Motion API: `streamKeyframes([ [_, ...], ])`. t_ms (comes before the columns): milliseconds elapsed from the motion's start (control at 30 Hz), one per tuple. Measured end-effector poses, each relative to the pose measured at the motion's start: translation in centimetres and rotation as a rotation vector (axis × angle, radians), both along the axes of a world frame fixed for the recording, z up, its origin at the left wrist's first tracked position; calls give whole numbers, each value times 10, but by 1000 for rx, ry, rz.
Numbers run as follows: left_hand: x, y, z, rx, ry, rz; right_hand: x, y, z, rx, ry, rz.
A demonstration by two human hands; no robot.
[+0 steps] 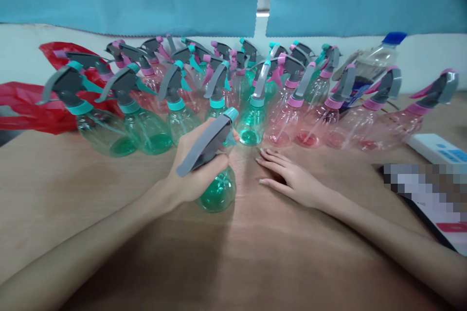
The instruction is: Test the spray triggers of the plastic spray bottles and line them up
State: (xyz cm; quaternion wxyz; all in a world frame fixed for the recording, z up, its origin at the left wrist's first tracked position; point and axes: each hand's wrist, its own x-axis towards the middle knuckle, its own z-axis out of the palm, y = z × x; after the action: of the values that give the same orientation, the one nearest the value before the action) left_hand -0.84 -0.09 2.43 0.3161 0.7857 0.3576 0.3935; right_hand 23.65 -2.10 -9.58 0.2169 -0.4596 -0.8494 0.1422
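Note:
My left hand (193,165) is wrapped round the neck of a green spray bottle (219,192) with a grey and teal trigger head. That bottle stands in front of the row, near the middle of the table, with green liquid or tint at its base. To its right, my right hand (280,172) rests on the tabletop with fingers stretched out, holding nothing. Just beyond its fingertips stand another green spray bottle (252,124) and a pink spray bottle (284,129). My left fingers partly hide the held bottle's collar.
Several green and pink spray bottles crowd the back of the wooden table (255,262). A red plastic bag (40,107) lies at the left. A large blue-capped bottle (379,58) stands at the back right, with a white box (440,150) and a blurred-out tablet-like item (430,199) nearer.

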Motion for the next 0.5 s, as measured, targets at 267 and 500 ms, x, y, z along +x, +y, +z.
streamKeyframes([
  [267,-1,-3,-4,-102,-1,37,0,0,1,0,-12,1],
  [500,0,-2,-7,-25,14,56,1,0,0,-2,-27,1],
])
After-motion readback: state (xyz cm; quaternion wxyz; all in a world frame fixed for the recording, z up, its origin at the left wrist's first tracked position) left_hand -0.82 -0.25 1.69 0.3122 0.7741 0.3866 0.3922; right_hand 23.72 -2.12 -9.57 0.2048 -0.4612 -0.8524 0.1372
